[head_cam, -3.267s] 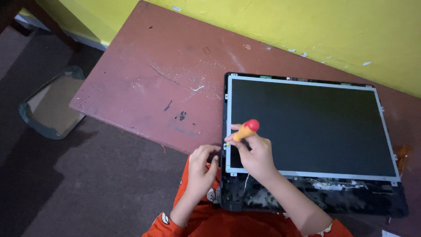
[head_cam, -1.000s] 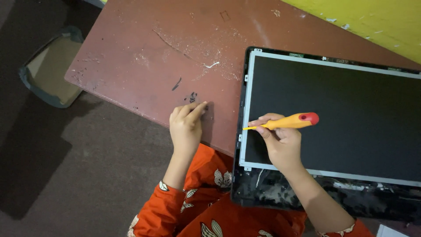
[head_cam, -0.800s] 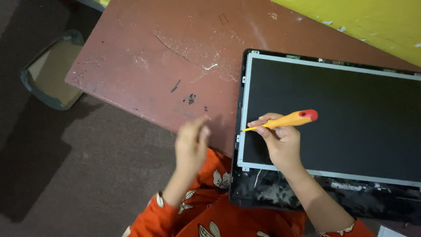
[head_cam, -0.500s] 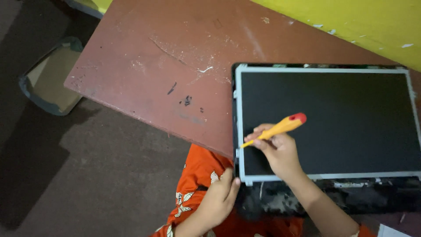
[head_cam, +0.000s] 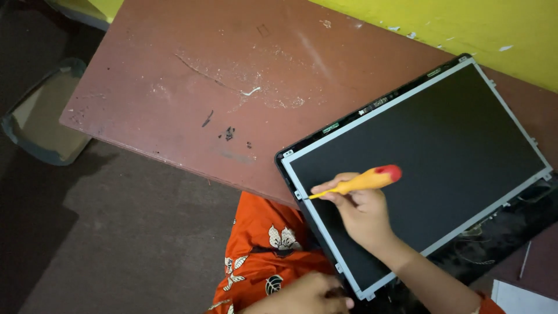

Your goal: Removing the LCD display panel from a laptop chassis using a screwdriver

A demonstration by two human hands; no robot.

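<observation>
left hand (head_cam: 302, 296) at bottom edge of frame, grips lower corner of screen panel (head_cam: 418, 168). right hand (head_cam: 363, 212) clamped on yellow screwdriver (head_cam: 354, 183), tip at panel's left bracket. panel tilted on desk (head_cam: 232, 81), seemingly not yet freed; tiny dark bits, maybe screws (head_cam: 229, 134), upper left.

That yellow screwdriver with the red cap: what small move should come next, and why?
Probably seat the tip and turn. The right hand holds the yellow screwdriver with the red cap tip-first at the dark flat screen panel's left metal edge, while the left hand steadies its lower corner.
</observation>
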